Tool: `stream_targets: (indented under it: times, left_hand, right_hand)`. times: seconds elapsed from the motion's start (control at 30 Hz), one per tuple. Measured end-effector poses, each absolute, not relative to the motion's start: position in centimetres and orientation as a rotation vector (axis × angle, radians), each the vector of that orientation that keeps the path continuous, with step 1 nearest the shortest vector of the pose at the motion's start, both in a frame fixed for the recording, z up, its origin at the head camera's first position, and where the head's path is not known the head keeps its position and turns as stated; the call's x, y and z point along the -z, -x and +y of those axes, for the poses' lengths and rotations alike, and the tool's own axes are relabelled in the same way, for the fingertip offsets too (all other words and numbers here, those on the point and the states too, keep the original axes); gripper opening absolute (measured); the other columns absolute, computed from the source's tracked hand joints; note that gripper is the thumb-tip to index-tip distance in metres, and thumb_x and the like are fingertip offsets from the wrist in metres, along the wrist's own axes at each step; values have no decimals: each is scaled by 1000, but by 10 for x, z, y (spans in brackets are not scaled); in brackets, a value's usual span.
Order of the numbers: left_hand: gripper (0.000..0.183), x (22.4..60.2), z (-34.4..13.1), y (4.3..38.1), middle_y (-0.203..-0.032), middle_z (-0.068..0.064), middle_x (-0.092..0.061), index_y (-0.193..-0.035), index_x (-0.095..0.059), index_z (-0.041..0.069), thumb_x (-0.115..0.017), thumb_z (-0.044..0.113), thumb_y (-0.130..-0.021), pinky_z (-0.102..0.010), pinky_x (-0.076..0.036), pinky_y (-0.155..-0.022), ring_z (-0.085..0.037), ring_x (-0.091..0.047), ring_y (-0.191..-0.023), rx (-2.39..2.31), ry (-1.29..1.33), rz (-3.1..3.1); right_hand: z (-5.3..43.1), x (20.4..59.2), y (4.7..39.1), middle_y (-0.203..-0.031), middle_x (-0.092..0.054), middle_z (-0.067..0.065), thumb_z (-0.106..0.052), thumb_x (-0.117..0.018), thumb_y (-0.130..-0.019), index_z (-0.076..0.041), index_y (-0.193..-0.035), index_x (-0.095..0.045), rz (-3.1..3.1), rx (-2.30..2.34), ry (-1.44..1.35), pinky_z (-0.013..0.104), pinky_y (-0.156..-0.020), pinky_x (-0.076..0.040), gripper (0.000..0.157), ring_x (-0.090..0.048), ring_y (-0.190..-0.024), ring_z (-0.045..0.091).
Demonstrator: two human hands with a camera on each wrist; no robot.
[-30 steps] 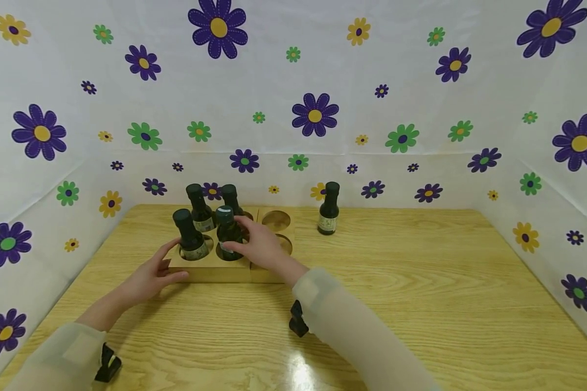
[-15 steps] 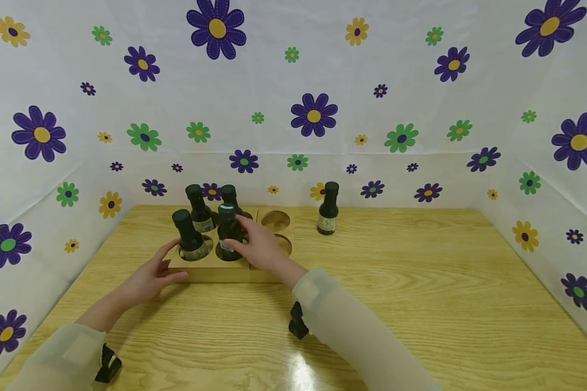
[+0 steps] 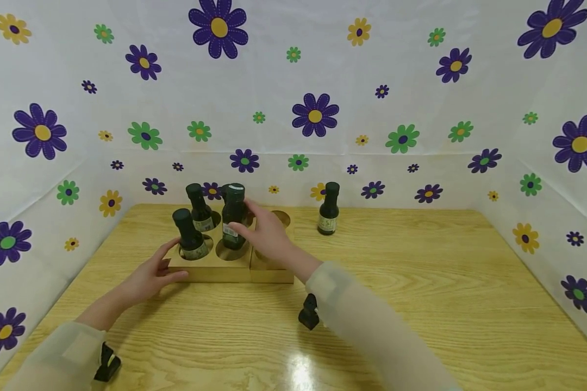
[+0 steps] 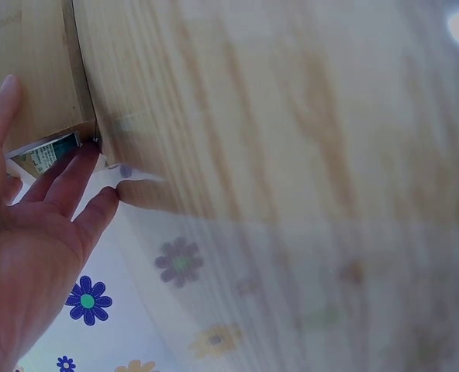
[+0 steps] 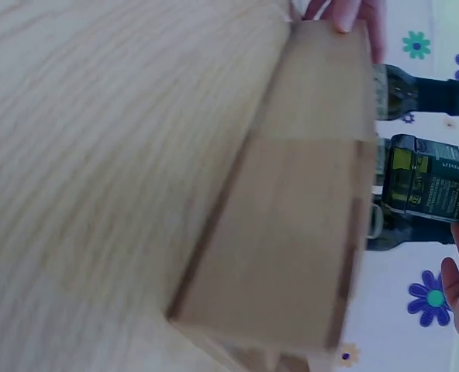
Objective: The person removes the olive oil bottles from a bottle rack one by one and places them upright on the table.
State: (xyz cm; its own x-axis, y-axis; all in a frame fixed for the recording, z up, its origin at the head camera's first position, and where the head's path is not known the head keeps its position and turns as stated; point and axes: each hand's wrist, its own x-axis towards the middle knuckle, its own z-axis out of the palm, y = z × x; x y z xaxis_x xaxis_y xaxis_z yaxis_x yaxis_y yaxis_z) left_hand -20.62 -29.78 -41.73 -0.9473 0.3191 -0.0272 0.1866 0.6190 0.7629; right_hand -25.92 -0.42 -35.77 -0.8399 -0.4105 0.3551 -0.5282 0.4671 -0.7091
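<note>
My right hand (image 3: pixel 270 233) grips a small dark green glass bottle (image 3: pixel 233 212) above the front second hole of a wooden bottle rack (image 3: pixel 210 275). In the right wrist view, the base of this bottle (image 5: pixel 400 178) is up clear of the rack. The fingers of my left hand (image 3: pixel 144 279) touch the rack's left end, with the thumb at its front face. Three more bottles stand in the rack: one front left (image 3: pixel 189 234), one back left (image 3: pixel 201 209), and one behind the held bottle, mostly hidden.
Another dark bottle (image 3: pixel 328 209) with a pale label stands upright on the wooden table (image 3: pixel 396 282), right of the rack. The rack's right section has round holes, partly covered by my right hand. A flowered white cloth (image 3: pixel 293 81) hangs behind and at both sides.
My right hand has raised the bottle out of the front second hole, moving up and slightly right. The left hand has stayed at the rack's left end.
</note>
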Motion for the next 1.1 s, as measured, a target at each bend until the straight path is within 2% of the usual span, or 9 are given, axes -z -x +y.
stream_targets:
  times: [0.2, 0.3, 0.4, 0.63, 0.83, 1.1]
  left_hand:
    - [85, 419, -300, 206, -151, -39, -11, -157, -7, 12, -64, 31, -96, -62, -35, -99, -57, -33, -128, -1231, -426, 2685]
    - [85, 419, -301, 207, -151, -40, -11, -157, -7, 12, -63, 31, -96, -63, -34, -99, -57, -32, -128, -1229, -429, 2689]
    - [85, 419, -300, 207, -151, -40, -11, -157, -7, 13, -64, 30, -96, -62, -35, -99, -57, -33, -128, -1231, -436, 2689]
    - [86, 419, -300, 206, -149, -42, -13, -157, -6, 11, -63, 29, -96, -63, -36, -98, -57, -35, -126, -1231, -435, 2686]
    - [85, 419, -301, 206, -150, -41, -12, -157, -6, 12, -63, 30, -96, -63, -35, -99, -58, -34, -127, -1224, -425, 2692]
    - [86, 417, -298, 206, -149, -42, -14, -157, -8, 10, -65, 28, -95, -62, -37, -98, -58, -35, -126, -1226, -437, 2692]
  right_hand:
    - [15, 344, 257, -117, -62, 10, -27, -63, -97, -2, -140, -46, -2508, -1387, -847, 31, -82, -51, 52, -59, -100, 21]
    - [28, 340, 255, -118, -61, 11, -24, -63, -97, -1, -138, -46, -2473, -1435, -861, 33, -86, -52, 49, -59, -104, 22]
    - [43, 338, 253, -119, -60, 14, -21, -62, -98, 0, -137, -46, -2449, -1469, -878, 39, -92, -51, 48, -57, -109, 25]
    - [77, 332, 247, -110, -61, 12, -19, -62, -97, 1, -132, -50, -2437, -1309, -870, 40, -86, -48, 42, -56, -101, 25]
    - [105, 332, 244, -107, -61, 13, -17, -63, -97, 2, -126, -52, -2439, -1265, -835, 47, -88, -48, 36, -57, -100, 27]
    - [143, 335, 241, -112, -60, 16, -20, -63, -97, 1, -134, -47, -2513, -1273, -721, 48, -90, -47, 45, -55, -102, 30]
